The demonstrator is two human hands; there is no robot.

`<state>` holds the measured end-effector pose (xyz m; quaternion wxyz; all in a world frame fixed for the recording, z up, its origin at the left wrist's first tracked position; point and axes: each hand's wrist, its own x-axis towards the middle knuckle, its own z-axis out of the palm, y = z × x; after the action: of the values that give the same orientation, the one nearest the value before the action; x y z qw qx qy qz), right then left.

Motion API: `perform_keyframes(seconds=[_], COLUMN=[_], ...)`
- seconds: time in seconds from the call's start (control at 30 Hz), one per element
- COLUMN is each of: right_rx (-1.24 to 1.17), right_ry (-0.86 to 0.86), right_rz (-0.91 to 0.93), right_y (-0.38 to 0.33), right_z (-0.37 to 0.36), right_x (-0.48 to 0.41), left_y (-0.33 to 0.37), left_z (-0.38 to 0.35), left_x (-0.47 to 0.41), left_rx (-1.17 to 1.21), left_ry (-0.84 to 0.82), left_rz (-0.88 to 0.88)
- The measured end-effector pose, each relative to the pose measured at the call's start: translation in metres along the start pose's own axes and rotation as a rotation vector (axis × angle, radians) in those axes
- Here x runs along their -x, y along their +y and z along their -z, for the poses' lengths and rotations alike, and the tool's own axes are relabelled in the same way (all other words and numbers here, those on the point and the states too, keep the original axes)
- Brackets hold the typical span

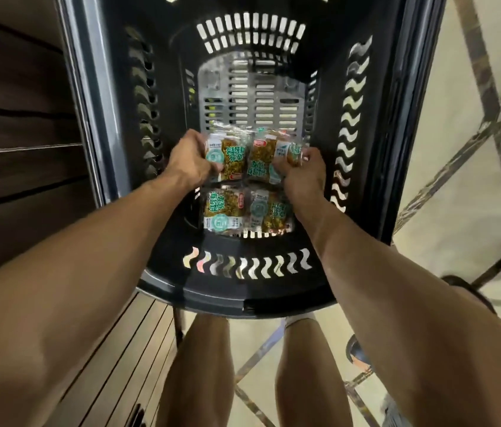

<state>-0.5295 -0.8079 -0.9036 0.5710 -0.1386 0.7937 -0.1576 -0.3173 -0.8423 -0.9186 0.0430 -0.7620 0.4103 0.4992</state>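
Head view: deep inside a black slatted basket, the left grip and right grip are each clutching held snack packets, seemingly lining them up just beyond two laid packets lying on the basket's floor.

The basket's slotted walls close in at 3, 6 and 9 o'clock. Packets cover the near floor; its bare slotted stretch lies free at 12 o'clock.
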Motion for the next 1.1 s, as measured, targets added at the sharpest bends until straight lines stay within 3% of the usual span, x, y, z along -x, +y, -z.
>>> perform_keyframes(seconds=[0.3,0.63,0.8,0.97,1.1], right_rx=[0.360,0.298,0.338,0.370,0.639], right_ry=[0.048,-0.021,0.002,-0.025,-0.056], right_rz=[0.077,0.036,0.035,0.116,0.257], right_y=[0.017,0.018,0.015,-0.013,-0.061], right_z=[-0.014,-0.006,-0.003,0.017,0.044], right_x=[-0.015,-0.022,0.004,0.055,0.110], left_y=[-0.015,-0.029,-0.018,0.023,0.076], left_z=[-0.017,-0.027,-0.017,0.016,0.058], left_x=[-0.008,-0.013,0.006,0.066,0.125], left_rx=[0.043,0.243,0.172,0.077,-0.049], left_ry=[0.041,-0.004,-0.005,-0.013,-0.021], left_rz=[0.061,0.080,0.119,0.014,-0.147])
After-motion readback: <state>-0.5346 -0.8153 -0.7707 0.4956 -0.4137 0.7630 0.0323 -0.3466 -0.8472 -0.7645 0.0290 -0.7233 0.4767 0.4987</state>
